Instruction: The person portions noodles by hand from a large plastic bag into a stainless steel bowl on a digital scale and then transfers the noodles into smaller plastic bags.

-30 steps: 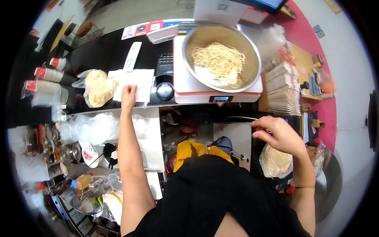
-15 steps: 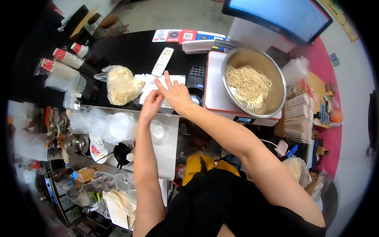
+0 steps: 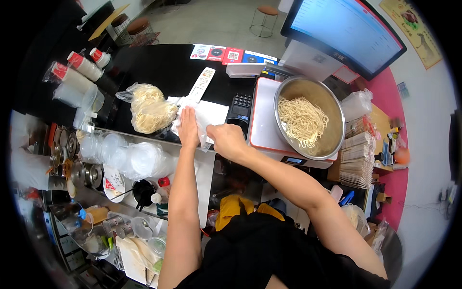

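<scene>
A thin whitish plastic bag [image 3: 196, 111] lies near the counter's front edge, over white paper [image 3: 216, 111]. My left hand [image 3: 189, 129] rests flat on the bag with its fingers stretched out. Close by on the right, my right hand [image 3: 228, 140] is closed, its thumb and forefinger pinching the bag's edge. Left of my hands sit clear bags of pale noodles [image 3: 153, 113]. To the right, a large steel bowl [image 3: 337, 130] holding loose noodles [image 3: 303, 119] stands on a scale [image 3: 263, 108].
Behind the paper lies a white remote control [image 3: 201, 84]. A black keypad device [image 3: 239, 107] stands between paper and scale. Stacked cups [image 3: 72, 84] line the far left, and a monitor [image 3: 344, 31] rises at the back right. Plastic lids [image 3: 144, 156] sit on a lower shelf.
My left hand has flattened onto the bag. My right hand has drawn back toward me and right, its outstretched fingers now closed on the bag's edge. The view has shifted slightly.
</scene>
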`<state>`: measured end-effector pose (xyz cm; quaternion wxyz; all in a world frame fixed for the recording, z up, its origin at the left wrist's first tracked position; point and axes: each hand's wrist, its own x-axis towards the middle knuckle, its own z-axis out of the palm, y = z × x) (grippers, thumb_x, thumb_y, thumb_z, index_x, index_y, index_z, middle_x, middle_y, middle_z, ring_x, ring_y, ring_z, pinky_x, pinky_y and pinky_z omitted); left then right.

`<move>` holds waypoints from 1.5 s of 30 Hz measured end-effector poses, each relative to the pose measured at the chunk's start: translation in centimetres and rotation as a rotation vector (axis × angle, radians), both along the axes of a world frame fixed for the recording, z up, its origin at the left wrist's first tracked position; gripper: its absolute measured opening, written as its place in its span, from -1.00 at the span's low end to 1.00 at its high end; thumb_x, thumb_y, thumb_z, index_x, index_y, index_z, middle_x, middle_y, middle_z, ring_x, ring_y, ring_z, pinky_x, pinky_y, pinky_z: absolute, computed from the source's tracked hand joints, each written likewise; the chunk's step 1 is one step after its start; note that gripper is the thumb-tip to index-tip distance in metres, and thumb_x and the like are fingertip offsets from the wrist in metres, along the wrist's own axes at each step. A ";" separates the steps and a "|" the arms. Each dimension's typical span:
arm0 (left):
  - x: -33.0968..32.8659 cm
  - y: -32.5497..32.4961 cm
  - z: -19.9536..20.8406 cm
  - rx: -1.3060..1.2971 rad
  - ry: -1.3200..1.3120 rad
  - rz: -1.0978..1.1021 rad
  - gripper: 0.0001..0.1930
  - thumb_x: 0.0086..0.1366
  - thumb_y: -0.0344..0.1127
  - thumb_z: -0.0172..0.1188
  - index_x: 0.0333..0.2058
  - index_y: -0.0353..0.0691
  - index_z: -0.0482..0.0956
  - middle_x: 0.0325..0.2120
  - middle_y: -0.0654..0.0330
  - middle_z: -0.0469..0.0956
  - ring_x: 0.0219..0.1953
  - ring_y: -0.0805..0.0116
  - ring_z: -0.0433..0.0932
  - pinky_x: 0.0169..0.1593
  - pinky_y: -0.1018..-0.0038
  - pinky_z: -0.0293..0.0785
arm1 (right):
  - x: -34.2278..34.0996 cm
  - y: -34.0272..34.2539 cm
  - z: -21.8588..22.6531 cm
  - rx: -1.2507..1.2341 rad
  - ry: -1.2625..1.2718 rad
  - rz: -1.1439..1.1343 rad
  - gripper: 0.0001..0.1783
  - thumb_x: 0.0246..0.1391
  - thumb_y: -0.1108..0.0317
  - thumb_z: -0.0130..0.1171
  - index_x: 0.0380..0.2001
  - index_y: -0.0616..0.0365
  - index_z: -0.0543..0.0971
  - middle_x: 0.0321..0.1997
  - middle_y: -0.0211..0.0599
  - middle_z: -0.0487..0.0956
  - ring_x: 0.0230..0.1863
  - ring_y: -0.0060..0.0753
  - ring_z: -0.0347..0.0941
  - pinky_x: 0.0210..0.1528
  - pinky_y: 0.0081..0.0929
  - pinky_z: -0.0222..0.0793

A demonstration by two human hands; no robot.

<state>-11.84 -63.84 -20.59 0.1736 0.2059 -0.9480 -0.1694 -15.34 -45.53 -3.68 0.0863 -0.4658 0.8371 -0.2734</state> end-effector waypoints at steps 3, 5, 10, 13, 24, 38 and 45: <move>-0.3 -0.1 -0.6 -0.064 -0.042 0.019 -0.40 0.32 -0.28 -0.01 0.32 -0.24 0.15 0.38 0.06 0.09 0.43 0.11 0.00 0.44 0.17 -0.12 | 1.0 2.8 3.3 -0.154 -0.088 -0.098 -0.95 -0.02 0.45 0.11 -0.44 0.17 0.53 -0.47 -0.04 0.60 -0.38 0.08 0.57 -0.31 -0.10 0.44; 0.2 0.0 0.2 -0.037 -0.029 -0.007 -0.37 0.31 -0.26 0.07 0.32 -0.26 0.15 0.38 0.03 0.09 0.43 0.07 0.01 0.45 0.15 -0.15 | 1.0 5.3 5.3 -0.247 -0.141 -0.176 -0.93 0.06 0.43 0.10 -0.42 0.19 0.53 -0.47 -0.05 0.59 -0.38 0.07 0.55 -0.31 -0.11 0.43; 2.9 4.8 12.0 0.006 0.097 -0.037 -0.48 0.28 -0.24 0.17 0.19 -0.29 0.36 0.22 0.02 0.34 0.27 0.04 0.27 0.33 0.20 0.10 | 1.9 11.7 9.0 -0.332 -0.094 -0.222 -0.91 0.14 0.45 0.08 -0.36 0.25 0.53 -0.43 -0.07 0.57 -0.39 0.05 0.52 -0.34 -0.16 0.41; 6.3 8.7 15.3 0.810 0.068 0.043 -0.62 0.35 -0.16 0.16 0.00 -0.32 0.53 -0.01 0.07 0.55 0.03 0.15 0.50 0.16 0.26 0.32 | 3.8 14.4 9.0 -0.348 0.120 -0.141 -0.88 0.06 0.50 0.10 -0.30 0.26 0.54 -0.45 -0.12 0.53 -0.44 -0.03 0.49 -0.39 -0.22 0.40; 10.4 18.5 21.5 1.647 0.095 -0.337 -0.74 0.34 -0.40 0.18 -0.01 -0.29 0.51 -0.39 0.29 0.57 -0.41 0.59 0.48 -0.31 0.61 0.40 | 8.2 19.3 10.6 -0.398 0.027 -0.051 -0.80 0.04 0.28 0.27 -0.36 0.20 0.58 -0.37 -0.22 0.54 -0.34 -0.13 0.50 -0.28 -0.30 0.41; 13.1 22.6 27.5 1.432 -0.140 -0.802 -0.46 0.41 -0.37 0.08 0.31 -0.35 0.19 -0.27 0.24 0.58 -0.36 0.61 0.52 -0.27 0.64 0.44 | 7.2 27.1 12.5 -0.479 -1.157 -0.127 -0.72 0.23 0.21 0.18 -0.27 0.26 0.61 -0.41 -0.51 0.56 -0.37 -0.72 0.40 -0.29 -0.65 0.33; 13.2 23.7 26.9 1.325 -0.083 -0.618 -0.62 0.43 -0.31 0.07 0.13 -0.41 0.42 -0.19 0.21 0.58 -0.23 0.55 0.54 -0.14 0.60 0.45 | 8.8 28.4 12.0 -0.578 -1.210 -0.288 -0.83 0.14 0.32 0.27 -0.36 0.23 0.62 -0.44 -0.49 0.59 -0.40 -0.73 0.44 -0.32 -0.70 0.33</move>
